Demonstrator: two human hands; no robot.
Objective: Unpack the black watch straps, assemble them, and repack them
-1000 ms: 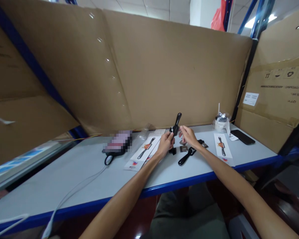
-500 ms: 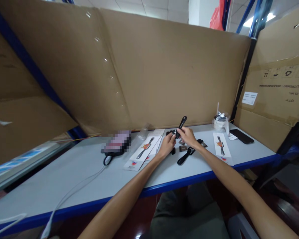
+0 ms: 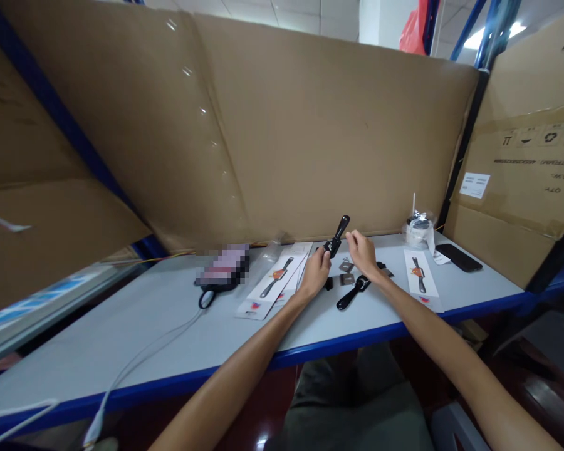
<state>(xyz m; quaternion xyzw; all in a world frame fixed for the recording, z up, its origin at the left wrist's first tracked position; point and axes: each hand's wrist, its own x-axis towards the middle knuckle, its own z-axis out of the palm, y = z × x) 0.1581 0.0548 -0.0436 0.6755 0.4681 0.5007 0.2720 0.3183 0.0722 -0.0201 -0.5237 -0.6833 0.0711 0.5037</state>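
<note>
My left hand (image 3: 316, 274) is closed on the lower end of a black watch strap (image 3: 339, 232), which sticks up and to the right. Just right of the strap, my right hand (image 3: 363, 252) hovers with its fingers curled and nothing visible in them. A second black strap piece (image 3: 351, 294) lies on the white table (image 3: 178, 332) below my right hand, with small dark parts (image 3: 346, 278) beside it. Printed packaging cards (image 3: 275, 279) showing a strap lie left of my left hand.
Another printed card (image 3: 418, 280) lies to the right, behind it a clear bag with dark items (image 3: 418, 229) and a black phone (image 3: 458, 257). A blurred dark object with a loop (image 3: 220, 270) and a white cable (image 3: 136, 363) are at left. Cardboard sheets wall the back.
My right hand was pinching the strap together with the left half a second ago; it has now let go and drawn slightly right. The strap stays raised in my left hand.
</note>
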